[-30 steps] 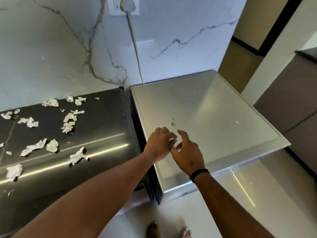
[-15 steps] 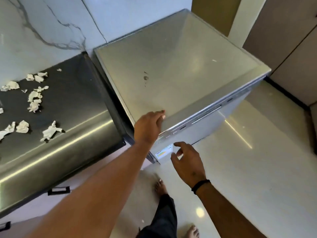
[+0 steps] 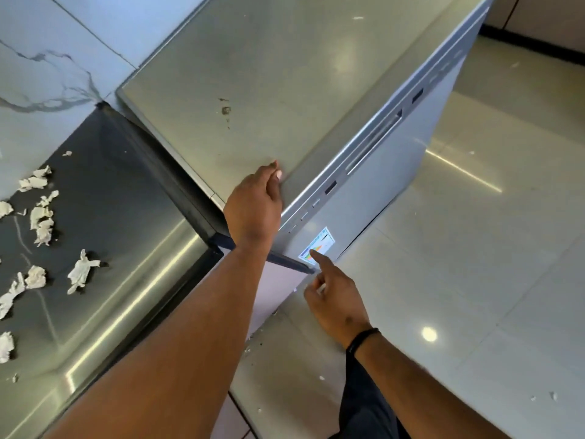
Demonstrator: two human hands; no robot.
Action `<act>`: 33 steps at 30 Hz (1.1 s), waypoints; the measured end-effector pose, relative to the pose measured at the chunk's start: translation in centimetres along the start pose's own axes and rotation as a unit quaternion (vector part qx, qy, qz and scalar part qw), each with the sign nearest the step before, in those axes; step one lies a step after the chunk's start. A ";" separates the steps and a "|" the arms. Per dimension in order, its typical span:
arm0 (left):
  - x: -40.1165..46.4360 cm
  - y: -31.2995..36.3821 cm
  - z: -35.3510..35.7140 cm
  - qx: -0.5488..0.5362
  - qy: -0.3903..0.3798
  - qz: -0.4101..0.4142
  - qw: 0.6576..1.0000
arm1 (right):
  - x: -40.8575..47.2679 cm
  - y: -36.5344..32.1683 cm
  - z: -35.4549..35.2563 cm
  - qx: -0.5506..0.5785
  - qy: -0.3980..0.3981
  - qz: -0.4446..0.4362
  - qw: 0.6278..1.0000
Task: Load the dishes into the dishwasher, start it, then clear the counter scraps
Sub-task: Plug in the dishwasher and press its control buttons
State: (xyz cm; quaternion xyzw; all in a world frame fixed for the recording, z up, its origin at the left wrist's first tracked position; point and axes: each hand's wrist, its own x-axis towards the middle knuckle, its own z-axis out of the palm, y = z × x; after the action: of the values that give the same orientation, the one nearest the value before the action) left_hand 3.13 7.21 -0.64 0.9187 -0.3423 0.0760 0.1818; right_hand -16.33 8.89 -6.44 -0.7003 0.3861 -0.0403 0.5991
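Note:
The silver dishwasher [image 3: 316, 74] stands with its door closed beside the dark steel counter [image 3: 120, 217]. My left hand [image 3: 253, 210] rests on the front edge of the dishwasher's top, near its left corner, holding nothing. My right hand [image 3: 335, 299] is lower, in front of the door. Its index finger is stretched out, and the tip is at the coloured sticker [image 3: 319, 245] just below the row of small buttons [image 3: 304, 215]. Several torn white paper scraps [image 3: 80, 270] lie on the counter at the left.
A marble-patterned wall [image 3: 47, 74] runs behind the counter and dishwasher. Glossy pale floor tiles [image 3: 474, 248] spread to the right, with a few white crumbs [image 3: 321, 377] near my legs. Brown cabinets stand at the far top right.
The view has dropped and closed in on the dishwasher front. My right hand has moved from the dishwasher top down to the door, index finger now on the sticker. My left hand has stayed at the top edge.

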 end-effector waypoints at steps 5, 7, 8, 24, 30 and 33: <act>-0.1 -0.2 -0.1 -0.019 0.016 0.001 1.000 | 2.5 -1.5 1.0 -0.035 -0.034 -0.046 0.998; -0.1 -0.2 -0.2 -0.030 0.016 -0.003 0.999 | 3.0 -1.5 1.4 -0.050 -0.047 -0.058 0.996; -0.1 -0.3 -0.3 -0.033 0.016 -0.003 0.999 | 3.2 -1.4 1.5 -0.057 -0.054 -0.058 0.995; -0.1 0.0 -0.4 -0.030 0.009 -0.021 0.999 | 4.1 0.0 2.7 -0.075 -0.083 -0.057 0.992; 0.0 0.1 -0.5 -0.032 0.004 -0.024 0.999 | 4.6 0.5 2.7 -0.076 -0.070 -0.052 0.993; -0.1 0.1 -0.5 -0.031 0.002 -0.030 0.999 | 4.9 0.6 2.6 -0.085 -0.070 -0.057 0.992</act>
State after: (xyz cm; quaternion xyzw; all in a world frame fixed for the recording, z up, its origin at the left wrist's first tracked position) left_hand 3.01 7.35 -0.20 0.9223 -0.3165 0.0613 0.2130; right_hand -11.88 8.16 -9.71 -0.7704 0.3046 0.0080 0.5600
